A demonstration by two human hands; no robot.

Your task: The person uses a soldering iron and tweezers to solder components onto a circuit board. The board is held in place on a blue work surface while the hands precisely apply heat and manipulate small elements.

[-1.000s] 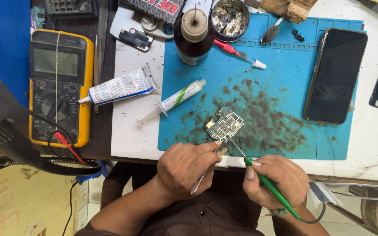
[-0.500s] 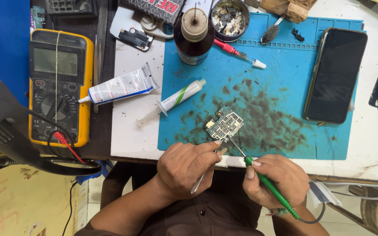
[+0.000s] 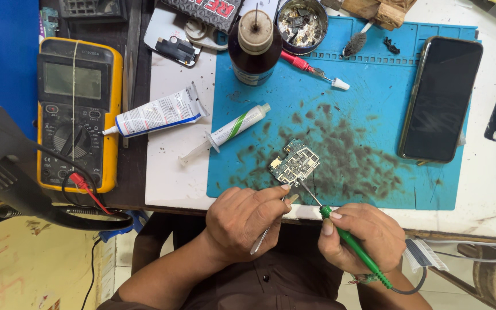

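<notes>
circuit board point(image 3: 294, 162) on mat point(image 3: 374, 115); phone point(image 3: 441, 97) right

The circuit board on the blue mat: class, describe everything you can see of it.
The circuit board is small, roughly rectangular and greenish, crowded with silvery shields and tiny components. It lies flat but skewed on the stained blue mat, near its front edge. The left hand steadies its lower edge with metal tweezers. The right hand holds a green-handled soldering iron whose thin tip reaches the board's lower right edge.

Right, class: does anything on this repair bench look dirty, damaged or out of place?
Yes: the blue silicone work mat is smeared with dark, sooty blotches around the small green circuit board. Nothing else stands out.
</notes>
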